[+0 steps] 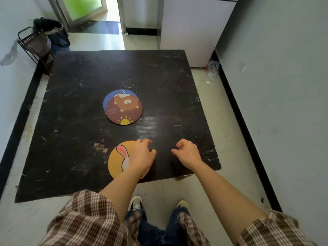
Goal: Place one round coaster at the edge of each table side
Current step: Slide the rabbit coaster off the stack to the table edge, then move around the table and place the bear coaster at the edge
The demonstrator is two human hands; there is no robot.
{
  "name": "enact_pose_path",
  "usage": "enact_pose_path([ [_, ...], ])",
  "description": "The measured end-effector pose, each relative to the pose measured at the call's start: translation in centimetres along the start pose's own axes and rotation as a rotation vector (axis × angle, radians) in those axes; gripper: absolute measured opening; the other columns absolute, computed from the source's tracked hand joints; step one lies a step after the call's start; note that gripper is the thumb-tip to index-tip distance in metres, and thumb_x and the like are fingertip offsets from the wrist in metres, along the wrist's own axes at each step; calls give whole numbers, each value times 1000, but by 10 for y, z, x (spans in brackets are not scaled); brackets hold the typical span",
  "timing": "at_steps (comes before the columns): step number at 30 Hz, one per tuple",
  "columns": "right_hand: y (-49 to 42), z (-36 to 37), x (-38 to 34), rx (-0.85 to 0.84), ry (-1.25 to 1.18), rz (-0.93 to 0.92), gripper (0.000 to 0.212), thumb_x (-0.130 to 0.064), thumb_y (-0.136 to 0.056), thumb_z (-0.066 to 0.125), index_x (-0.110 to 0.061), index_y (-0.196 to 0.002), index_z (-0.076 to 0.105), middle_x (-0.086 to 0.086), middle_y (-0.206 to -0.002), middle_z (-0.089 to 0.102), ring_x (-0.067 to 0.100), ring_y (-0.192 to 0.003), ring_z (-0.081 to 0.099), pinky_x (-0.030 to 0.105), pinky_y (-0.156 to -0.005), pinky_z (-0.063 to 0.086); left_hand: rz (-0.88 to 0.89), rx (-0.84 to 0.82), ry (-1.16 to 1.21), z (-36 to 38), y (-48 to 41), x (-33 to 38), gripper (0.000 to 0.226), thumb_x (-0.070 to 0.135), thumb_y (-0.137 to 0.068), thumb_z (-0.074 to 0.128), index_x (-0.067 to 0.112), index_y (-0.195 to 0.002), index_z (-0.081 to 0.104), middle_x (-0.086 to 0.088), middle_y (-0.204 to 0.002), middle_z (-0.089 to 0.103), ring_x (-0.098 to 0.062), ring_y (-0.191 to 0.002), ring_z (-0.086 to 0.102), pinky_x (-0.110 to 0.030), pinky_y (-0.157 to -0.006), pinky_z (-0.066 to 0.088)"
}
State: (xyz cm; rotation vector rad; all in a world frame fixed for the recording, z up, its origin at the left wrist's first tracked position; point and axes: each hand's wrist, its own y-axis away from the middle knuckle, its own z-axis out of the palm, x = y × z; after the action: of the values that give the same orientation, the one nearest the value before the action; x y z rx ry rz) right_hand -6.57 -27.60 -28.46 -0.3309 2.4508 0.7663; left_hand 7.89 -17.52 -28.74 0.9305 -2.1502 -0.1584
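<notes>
A scratched dark surface point(74, 107) is filling the frame's centre; my left grip point(142, 157) is resting, unclenched, on the orange coaster point(116, 161), right grip point(188, 153) loosely curled, holding nothing.

Orange rabbit coaster point(116, 159) flat at near edge, brown bear coaster point(124, 108) mid-table

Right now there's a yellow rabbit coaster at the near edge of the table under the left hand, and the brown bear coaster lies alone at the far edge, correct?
Not quite. The head view shows the brown bear coaster near the middle of the table, overlapping a blue coaster. The yellow rabbit coaster is indeed at the near edge under the left hand.
</notes>
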Motion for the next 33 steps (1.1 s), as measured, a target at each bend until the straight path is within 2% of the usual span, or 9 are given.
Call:
enact_pose_path([
  [4,-18,-40,25,17,65,-39,25,-34,-82,67,-22,-103,59,-1,-101,61,15,-86,56,30,-73,46,40,29,-56,30,-10,46,40,30,-86,55,17,-124,52,-10,-127,47,-29,-116,45,-42,-91,43],
  [7,-36,-77,51,6,124,-97,34,-34,-82,65,-18,-112,60,5,-114,63,23,-100,59,35,-83,49,24,78,-26,61,-16,85,39,31,-86,54,16,-122,53,-8,-126,48,-28,-115,45,-41,-90,43],
  [12,-61,-137,102,-68,195,-205,37,-34,-85,62,-17,-117,59,6,-119,62,23,-104,59,34,-83,47,-125,204,86,125,-10,152,39,30,-86,54,17,-123,53,-9,-132,47,-26,-119,42,-37,-90,40],
  [15,-75,-168,126,-102,257,-255,44,-35,-86,61,-15,-125,56,7,-127,60,25,-112,57,37,-90,47,-172,216,102,154,-4,184,40,30,-87,53,18,-125,51,-8,-133,45,-25,-119,42,-38,-89,40],
  [18,-94,-191,137,-133,303,-317,44,-35,-85,61,-14,-124,56,9,-127,59,26,-113,56,38,-92,46,-203,236,104,164,-7,209,41,30,-89,52,17,-128,48,-8,-135,43,-25,-120,41,-39,-92,42],
  [27,-175,-200,104,-241,452,-546,43,-36,-84,60,-16,-121,56,8,-124,60,27,-111,55,39,-89,46,-334,385,147,168,-58,234,37,28,-90,50,15,-124,49,-9,-131,46,-25,-119,40,-38,-90,40],
  [30,-208,-193,80,-269,510,-631,39,-35,-83,59,-15,-117,58,10,-119,61,29,-109,56,42,-89,48,-375,460,160,158,-89,229,35,26,-89,50,14,-122,50,-9,-130,47,-26,-120,40,-38,-90,39],
  [33,-240,-189,53,-315,588,-701,33,-34,-82,59,-14,-108,59,12,-112,62,31,-102,56,42,-83,50,-451,506,171,142,-117,226,41,26,-89,51,14,-128,46,-10,-132,46,-27,-121,40,-39,-93,39],
])
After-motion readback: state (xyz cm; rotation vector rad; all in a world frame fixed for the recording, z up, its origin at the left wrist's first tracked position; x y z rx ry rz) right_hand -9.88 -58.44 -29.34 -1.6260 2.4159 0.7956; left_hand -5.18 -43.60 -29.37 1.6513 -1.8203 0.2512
